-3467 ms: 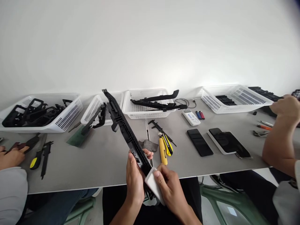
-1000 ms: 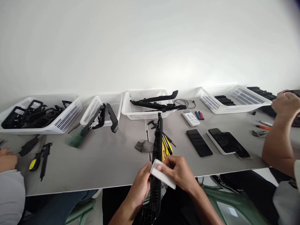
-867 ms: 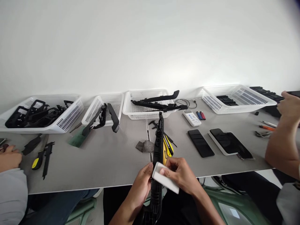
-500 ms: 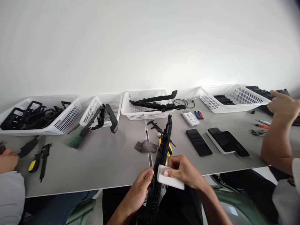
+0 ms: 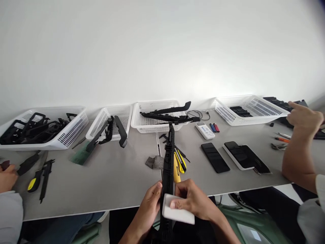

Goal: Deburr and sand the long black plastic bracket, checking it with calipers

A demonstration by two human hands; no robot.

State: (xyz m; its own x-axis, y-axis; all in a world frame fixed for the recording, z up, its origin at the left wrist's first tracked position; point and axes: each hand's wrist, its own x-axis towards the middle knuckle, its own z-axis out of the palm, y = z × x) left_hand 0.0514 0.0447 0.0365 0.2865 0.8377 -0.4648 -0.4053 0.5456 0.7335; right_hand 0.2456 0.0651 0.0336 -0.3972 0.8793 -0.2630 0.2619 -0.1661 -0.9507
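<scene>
A long black ribbed plastic part [image 5: 168, 162] stands nearly upright at the table's front edge, its lower end over my lap. My left hand [image 5: 149, 206] is wrapped round its left side, low down. My right hand [image 5: 190, 200] pinches a white flat block [image 5: 179, 210], thumb on top, and the block lies against the lower stretch of the black part. Behind the part are a yellow cutter [image 5: 180, 162], a yellow-handled tool [image 5: 176, 169] and a crumpled grey cloth [image 5: 155, 162].
White baskets [image 5: 159, 129] with black parts line the wall. Right of centre lie a dark phone [image 5: 215, 157], a white device [image 5: 205, 130] and more phones [image 5: 240, 155]. Other people's hands are at left [image 5: 7, 178] and right [image 5: 304, 118]. A screwdriver [image 5: 34, 182] lies at left.
The black part has swung more upright, its top moving left. My right hand and the white block have moved down and slightly left along it. The yellow tools behind show more.
</scene>
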